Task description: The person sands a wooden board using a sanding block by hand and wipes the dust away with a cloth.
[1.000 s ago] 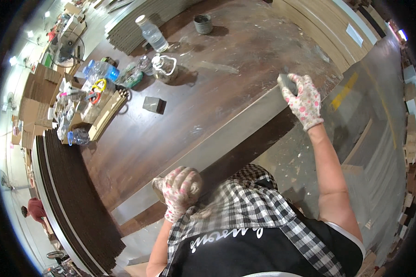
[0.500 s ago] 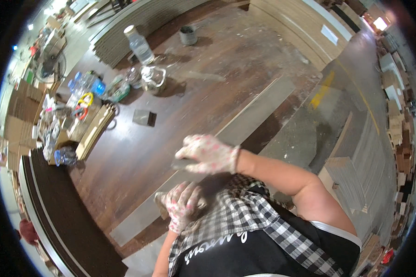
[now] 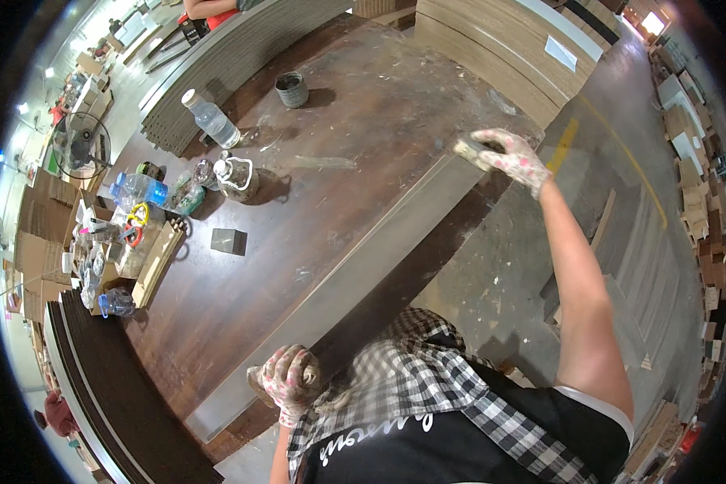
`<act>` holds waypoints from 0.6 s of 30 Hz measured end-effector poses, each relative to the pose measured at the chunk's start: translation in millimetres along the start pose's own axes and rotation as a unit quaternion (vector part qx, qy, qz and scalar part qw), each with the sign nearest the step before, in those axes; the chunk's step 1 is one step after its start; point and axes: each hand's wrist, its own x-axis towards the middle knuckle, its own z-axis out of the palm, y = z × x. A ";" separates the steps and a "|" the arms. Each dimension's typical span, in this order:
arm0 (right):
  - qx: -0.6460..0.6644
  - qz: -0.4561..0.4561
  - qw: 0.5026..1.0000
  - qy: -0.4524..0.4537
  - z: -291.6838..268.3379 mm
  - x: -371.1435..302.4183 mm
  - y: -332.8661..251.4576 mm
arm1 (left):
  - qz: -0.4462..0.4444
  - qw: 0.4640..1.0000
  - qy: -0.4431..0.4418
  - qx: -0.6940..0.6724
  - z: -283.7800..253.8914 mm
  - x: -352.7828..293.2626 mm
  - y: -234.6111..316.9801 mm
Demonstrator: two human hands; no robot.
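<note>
A long grey board (image 3: 363, 266) lies slantwise across the brown table, from the near left to the far right. At its far end my right hand (image 3: 518, 161), in a white glove with pink spots, is closed around a small dark pad (image 3: 477, 153) with a pale edge. The pad appears to touch the board's end. Near the board's near end, my left hand (image 3: 292, 377), gloved the same way, is closed around a crumpled brownish cloth (image 3: 258, 381). Most of the cloth is hidden by the fingers.
On the table (image 3: 298, 218) are a small grey block (image 3: 228, 241), a clear bottle (image 3: 211, 119), a handled jug (image 3: 238, 179) and a grey cup (image 3: 291, 90). Scissors (image 3: 132, 234) and bottles crowd the left side. Stacked boards (image 3: 500, 48) stand beyond; another person's arm (image 3: 210, 8) shows at top.
My right hand has swept from the board's middle to its far right end, arm now extended. My left hand has shifted slightly left and nearer. The view has shifted, and another person's arm now shows.
</note>
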 end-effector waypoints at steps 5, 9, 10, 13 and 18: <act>-0.093 0.053 0.992 -0.063 -56.1 -46.6 58.8 | -0.031 0.999 0.018 0.040 5.6 -1.4 4.7; 0.059 0.025 0.985 0.158 -16.1 -47.1 16.0 | -0.038 0.998 -0.035 0.032 -2.5 10.7 9.6; 0.086 -0.011 0.983 0.165 5.8 -44.3 -2.0 | -0.025 0.999 -0.022 -0.009 -0.2 17.2 8.3; 0.222 -0.104 0.959 0.142 88.5 -47.1 -74.8 | -0.035 0.998 -0.005 -0.056 5.1 42.9 21.8; 0.216 -0.198 0.953 0.073 205.3 -55.6 -137.6 | -0.081 0.997 -0.010 -0.007 11.5 64.0 8.7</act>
